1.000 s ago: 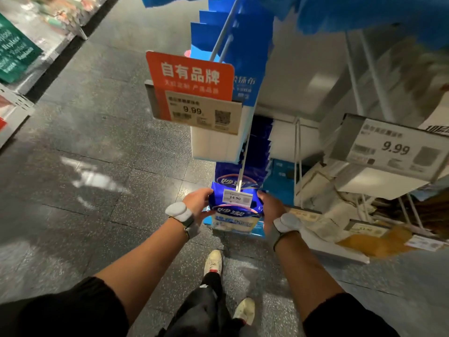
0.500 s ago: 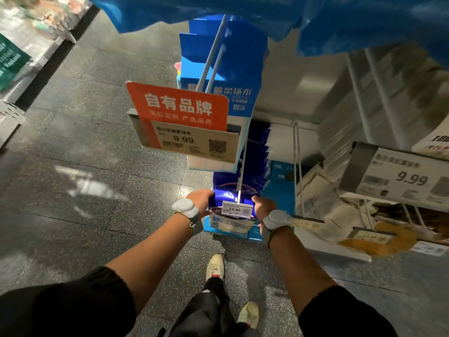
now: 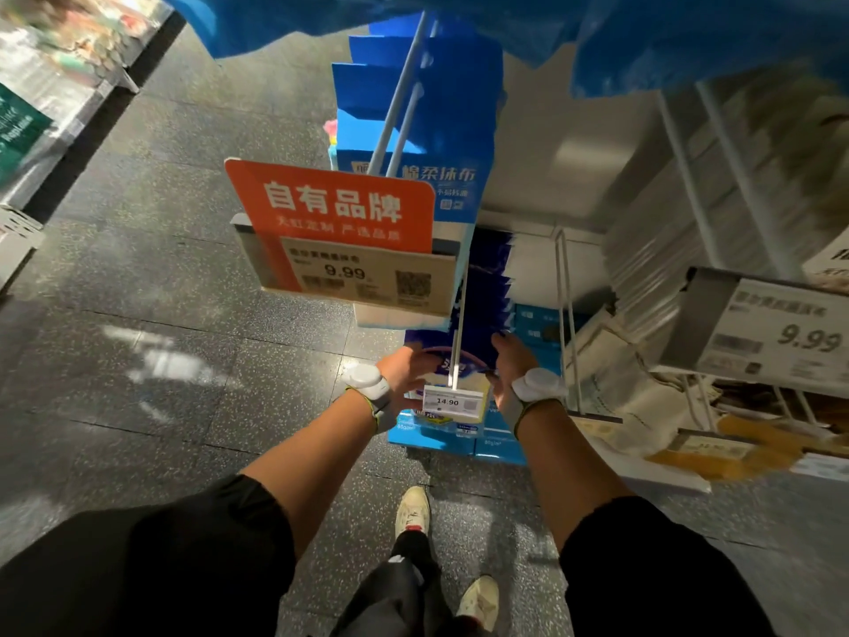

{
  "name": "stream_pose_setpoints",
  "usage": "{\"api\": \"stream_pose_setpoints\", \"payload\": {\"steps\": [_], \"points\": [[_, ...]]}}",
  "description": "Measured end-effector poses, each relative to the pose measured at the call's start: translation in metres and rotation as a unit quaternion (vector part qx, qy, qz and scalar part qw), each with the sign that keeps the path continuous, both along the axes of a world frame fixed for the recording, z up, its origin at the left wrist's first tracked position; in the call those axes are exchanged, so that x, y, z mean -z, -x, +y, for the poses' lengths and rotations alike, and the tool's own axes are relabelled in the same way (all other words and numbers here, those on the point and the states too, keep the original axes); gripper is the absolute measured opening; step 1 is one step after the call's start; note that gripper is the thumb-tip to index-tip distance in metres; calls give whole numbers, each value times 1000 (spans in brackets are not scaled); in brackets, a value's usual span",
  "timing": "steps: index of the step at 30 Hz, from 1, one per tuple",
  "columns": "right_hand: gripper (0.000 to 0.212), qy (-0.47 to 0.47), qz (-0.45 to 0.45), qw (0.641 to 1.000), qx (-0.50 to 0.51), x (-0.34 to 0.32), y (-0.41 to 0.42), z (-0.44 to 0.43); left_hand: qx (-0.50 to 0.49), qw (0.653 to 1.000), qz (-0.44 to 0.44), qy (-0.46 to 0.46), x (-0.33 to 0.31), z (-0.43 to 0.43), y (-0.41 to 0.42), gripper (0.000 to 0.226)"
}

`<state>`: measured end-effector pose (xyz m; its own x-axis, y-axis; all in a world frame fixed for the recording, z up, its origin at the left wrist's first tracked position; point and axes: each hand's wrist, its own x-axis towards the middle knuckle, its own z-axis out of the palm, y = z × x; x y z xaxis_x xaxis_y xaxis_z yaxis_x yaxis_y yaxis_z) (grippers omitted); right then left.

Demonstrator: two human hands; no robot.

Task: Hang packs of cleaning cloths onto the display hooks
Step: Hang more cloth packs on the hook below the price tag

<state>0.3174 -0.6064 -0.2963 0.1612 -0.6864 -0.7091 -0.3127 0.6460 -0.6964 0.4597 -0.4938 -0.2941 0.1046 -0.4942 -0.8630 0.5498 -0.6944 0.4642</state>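
A dark blue pack of cleaning cloths (image 3: 441, 365) sits on the lower display hook (image 3: 459, 333), just behind its small 14.90 price tag (image 3: 452, 402). My left hand (image 3: 406, 367) grips the pack's left side and my right hand (image 3: 507, 360) grips its right side. More dark blue packs (image 3: 491, 287) hang behind it on the same hook. Above, light blue cloth packs (image 3: 413, 131) fill an upper hook (image 3: 397, 98) that carries an orange 9.99 sign (image 3: 340, 236).
An empty hook (image 3: 565, 324) juts out right of my right hand. Blue boxes (image 3: 459, 439) stand on the floor below the pack. A grey 9.99 label holder (image 3: 772, 333) and pale cloth goods are at right. A blue bag (image 3: 505, 20) hangs overhead. Grey aisle floor lies left.
Both hands have pushed the dark blue pack further back along the lower hook, past its price tag. My view has moved closer to the display.
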Motion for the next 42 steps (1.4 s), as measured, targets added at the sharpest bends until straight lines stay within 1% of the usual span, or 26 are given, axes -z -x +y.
{"api": "stream_pose_setpoints", "payload": {"steps": [2, 4, 6, 7, 8, 9, 11, 12, 15, 16, 19, 22, 24, 25, 26, 27, 28, 29, 30, 32, 33, 35, 37, 40, 41, 42], "points": [[48, 42, 1, 998, -42, 0, -2, -4, 0, 1000, 10, 5, 0, -4, 1, 54], [67, 70, 3, 997, -44, 20, 4, -13, -19, 999, 16, 20, 8, -6, 2, 56], [76, 83, -1, 995, -58, 37, 4, -21, -27, 999, 20, 39, 17, -6, 0, 50], [77, 89, 9, 994, -70, 29, 8, -20, -33, 998, 10, 48, 21, -4, 1, 47], [75, 93, 25, 992, -87, 9, 10, -15, -43, 998, 2, 42, 16, -2, 4, 47], [68, 99, 30, 989, -104, -14, 7, -8, -58, 998, -2, 31, 15, 2, 3, 47], [47, 101, 19, 988, -114, -40, 18, 3, -59, 998, -17, 15, 2, 15, 11, 40], [40, 96, 7, 989, -109, -54, 25, 9, -49, 998, -25, 4, -2, 25, 16, 36], [11, 36, -82, 995, -41, -87, 49, 33, -28, 997, -53, -52, 0, 59, 30, 40], [10, 16, -103, 994, -19, -94, 61, 40, -22, 995, -63, -71, 1, 71, 38, 41], [18, 12, -118, 993, -7, -113, 96, 61, 11, 990, -93, -109, 1, 100, 67, 40], [26, 15, -135, 991, 21, -123, 142, 75, 47, 989, -112, -89, -18, 114, 111, 34], [36, 31, -146, 987, 55, -129, 199, 100, 61, 989, -117, -69, -39, 122, 161, 37], [41, 41, -149, 986, 63, -130, 208, 102, 68, 990, -112, -61, -43, 118, 170, 38], [45, 47, -145, 986, 72, -126, 228, 108, 84, 990, -103, -53, -51, 118, 188, 38], [50, 46, -151, 982, 104, -133, 259, 125, 104, 990, -93, -28, -57, 121, 216, 38], [54, 51, -152, 978, 133, -132, 295, 134, 138, 986, -93, -13, -67, 121, 249, 39], [59, 44, -152, 977, 143, -132, 302, 140, 157, 981, -109, -11, -69, 118, 257, 40], [64, 44, -144, 976, 159, -128, 329, 149, 184, 976, -119, -5, -77, 118, 280, 40], [75, 28, -160, 963, 214, -135, 391, 172, 248, 960, -126, 23, -92, 117, 343, 37], [78, 9, -166, 964, 207, -137, 396, 179, 260, 957, -125, 24, -97, 116, 351, 34], [80, 12, -159, 952, 260, -143, 459, 205, 324, 937, -125, 40, -114, 114, 415, 34], [80, 10, -163, 942, 293, -145, 490, 222, 368, 920, -128, 46, -118, 114, 449, 35], [79, 23, -174, 905, 387, -143, 558, 259, 450, 880, -137, 68, -123, 118, 519, 33], [79, 25, -178, 894, 410, -140, 579, 271, 463, 869, -153, 79, -123, 118, 540, 32], [78, 25, -177, 890, 419, -140, 585, 278, 459, 869, -164, 88, -119, 118, 543, 32]]}}
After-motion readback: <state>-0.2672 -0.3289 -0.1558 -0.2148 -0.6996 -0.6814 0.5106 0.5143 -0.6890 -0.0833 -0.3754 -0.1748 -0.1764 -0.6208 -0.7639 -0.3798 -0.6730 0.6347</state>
